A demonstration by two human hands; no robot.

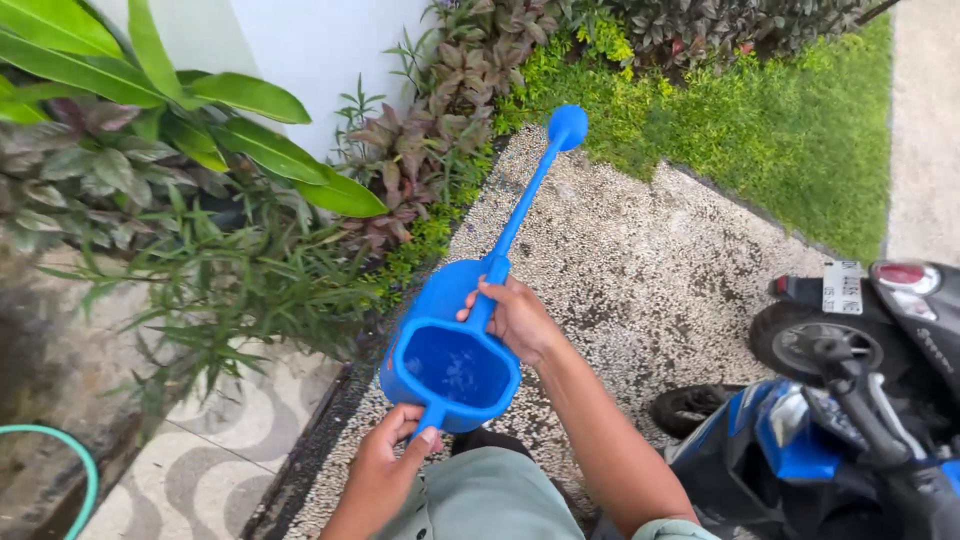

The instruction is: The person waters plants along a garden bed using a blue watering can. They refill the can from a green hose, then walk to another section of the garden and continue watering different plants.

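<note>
Between both hands, low centre: blue watering can (455,365), held above the pebbled path (640,270), open top facing the camera, water visible inside.
Spout: long and blue, angled up and away toward the grass (790,130), ending in a round rose head (567,127).
Right hand (520,318): on the far side of the can, at the base of the spout; fingers (487,292) curled closed around the top handle, thumb side against the rim.
Left hand (385,465): below the near edge of the can; fingers (408,422) and thumb pinched shut on the short blue rear handle that juts from the can's near wall.
Can relative to fingers: body spanning the gap between the two grips, right fingers on top, left fingers at the near end.
Left of the can: bed of broad green leaves and reddish-purple plants (420,150), against a white wall (320,50).
Lower left: patterned paving (200,460), green hose (75,455) curving at the edge.
Right: blue and black scooter (850,400) parked on the path, just beside the right forearm.
Bottom: grey-green trousers (490,500), directly under the can.
</note>
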